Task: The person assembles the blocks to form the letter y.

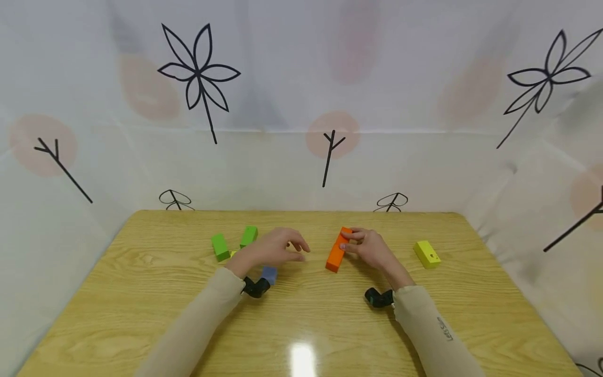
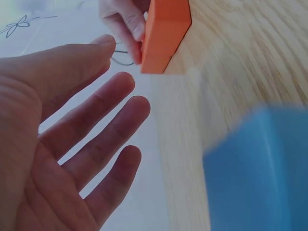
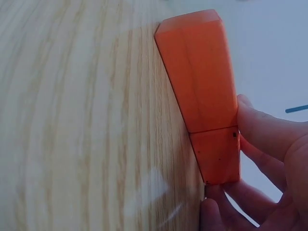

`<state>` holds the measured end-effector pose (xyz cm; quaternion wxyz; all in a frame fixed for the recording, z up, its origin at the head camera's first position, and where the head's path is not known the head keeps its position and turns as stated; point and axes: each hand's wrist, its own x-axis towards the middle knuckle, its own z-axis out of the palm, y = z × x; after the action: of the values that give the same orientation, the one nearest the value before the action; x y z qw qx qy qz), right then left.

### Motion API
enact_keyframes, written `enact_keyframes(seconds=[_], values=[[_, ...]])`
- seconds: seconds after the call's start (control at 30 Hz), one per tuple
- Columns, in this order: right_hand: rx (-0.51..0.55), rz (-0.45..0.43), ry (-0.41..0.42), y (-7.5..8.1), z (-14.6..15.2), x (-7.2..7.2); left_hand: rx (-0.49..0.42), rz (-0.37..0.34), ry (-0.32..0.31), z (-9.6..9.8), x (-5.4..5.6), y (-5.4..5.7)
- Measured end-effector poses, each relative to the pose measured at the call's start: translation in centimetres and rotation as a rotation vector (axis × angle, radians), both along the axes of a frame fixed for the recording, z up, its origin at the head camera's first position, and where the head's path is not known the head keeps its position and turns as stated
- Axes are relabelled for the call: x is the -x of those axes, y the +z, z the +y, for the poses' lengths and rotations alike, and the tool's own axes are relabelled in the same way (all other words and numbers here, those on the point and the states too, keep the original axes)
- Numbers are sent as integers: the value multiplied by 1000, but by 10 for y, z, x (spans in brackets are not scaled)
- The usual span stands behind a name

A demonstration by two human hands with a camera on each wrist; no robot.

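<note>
Two orange blocks (image 1: 335, 257) lie end to end on the table, their seam showing in the right wrist view. My right hand (image 1: 372, 249) holds the far orange block (image 3: 216, 156), thumb at its side near the seam and fingertips round its far end. To the left, my left hand (image 1: 275, 248) hovers with fingers loosely extended and nothing in them. In the left wrist view its fingers (image 2: 113, 120) are spread apart from the orange. Close to the left wrist sits a blue block (image 1: 269, 275), and a yellow block (image 1: 233, 254) is mostly hidden behind that hand.
Two green blocks (image 1: 220, 247) stand left of my left hand, one partly covered by it. A yellow block (image 1: 427, 254) with dark marks lies right of my right hand. The wooden table (image 1: 118, 293) ends at a patterned cloth backdrop (image 1: 273, 173).
</note>
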<state>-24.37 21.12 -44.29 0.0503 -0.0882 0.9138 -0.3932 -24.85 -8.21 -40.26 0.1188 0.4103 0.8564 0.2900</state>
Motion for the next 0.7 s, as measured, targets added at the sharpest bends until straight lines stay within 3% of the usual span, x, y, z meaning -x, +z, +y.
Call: enact_keyframes(seconds=[0.23,0.5,0.7], values=[[2,-9,-9,1,0,-1,-21,14,-29,-31,-8,7],[8,-7,-6,3,0,-1,15,7,-9,-60,-20,-1],[0,-6,-7,3,0,-2,34,-12,9,-70,-32,-6]])
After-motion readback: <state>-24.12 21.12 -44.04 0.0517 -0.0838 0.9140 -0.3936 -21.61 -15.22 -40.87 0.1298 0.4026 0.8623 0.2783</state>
